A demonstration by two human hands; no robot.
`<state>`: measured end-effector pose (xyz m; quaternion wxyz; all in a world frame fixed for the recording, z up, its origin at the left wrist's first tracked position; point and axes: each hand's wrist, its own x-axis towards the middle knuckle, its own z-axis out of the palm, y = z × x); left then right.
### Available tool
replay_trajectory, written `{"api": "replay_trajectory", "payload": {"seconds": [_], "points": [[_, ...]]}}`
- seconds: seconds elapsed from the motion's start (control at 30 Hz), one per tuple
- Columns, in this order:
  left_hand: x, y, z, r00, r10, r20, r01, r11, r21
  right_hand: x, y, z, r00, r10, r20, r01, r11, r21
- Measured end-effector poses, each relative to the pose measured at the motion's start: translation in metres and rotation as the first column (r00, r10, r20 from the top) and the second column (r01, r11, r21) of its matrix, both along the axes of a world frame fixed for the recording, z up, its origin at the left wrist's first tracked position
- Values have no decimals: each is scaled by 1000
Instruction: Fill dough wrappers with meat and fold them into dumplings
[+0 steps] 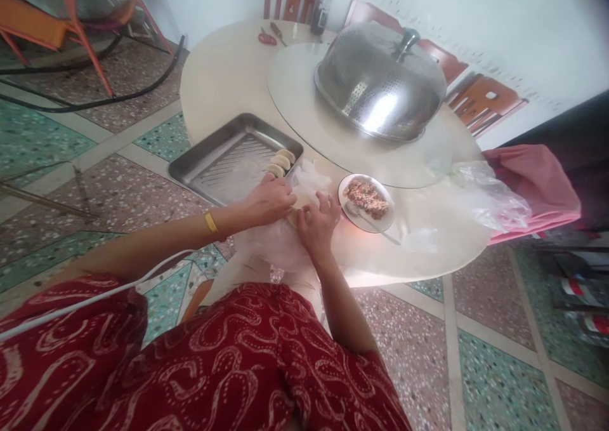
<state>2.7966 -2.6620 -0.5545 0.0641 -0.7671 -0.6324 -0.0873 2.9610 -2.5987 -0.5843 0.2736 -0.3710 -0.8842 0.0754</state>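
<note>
My left hand (270, 201) is closed in a pinch at the table's front edge, close to the tray's near corner. Just right of it, my right hand (318, 225) has its fingers curled inward. Something pale lies between the two hands, too blurred to name. Around them spreads a thin clear plastic bag (311, 176). Several folded dumplings (281, 160) sit in a row at the right end of a metal tray (209, 158). To the right of my right hand stands a white bowl (343, 210) of minced filling (366, 197), with a utensil resting in it.
A big domed metal cover (380, 82) stands on the glass turntable (295, 94). Red-handled scissors (267, 37) and a dark bottle (320, 17) are at the back. A plastic bag (495, 196) and pink cloth (537, 183) hang at the right edge. A white cable (109, 298) crosses my left arm.
</note>
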Motion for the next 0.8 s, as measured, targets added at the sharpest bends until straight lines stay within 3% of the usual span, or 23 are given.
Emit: {"api": "replay_trajectory", "payload": {"seconds": [0.27, 0.43, 0.6, 0.7, 0.73, 0.8], "points": [[4, 14, 6, 999, -6, 53, 6, 1000, -1, -9, 0, -1, 998, 35, 56, -37, 999, 35], [0, 11, 14, 977, 30, 211, -27, 1000, -17, -15, 12, 2, 999, 21, 28, -22, 999, 32], [5, -7, 6, 894, 53, 445, -26, 998, -65, -5, 26, 4, 997, -63, -41, 65, 997, 48], [17, -12, -3, 776, 69, 627, -27, 997, -77, 3, 32, 1, 991, -91, -103, 97, 994, 50], [21, -11, -5, 688, 85, 721, -33, 996, -86, 5, 35, -1, 988, -99, -121, 106, 993, 49], [30, -6, -10, 425, 129, 896, -39, 991, -124, 9, 39, -4, 982, -116, -149, 125, 991, 51]]}}
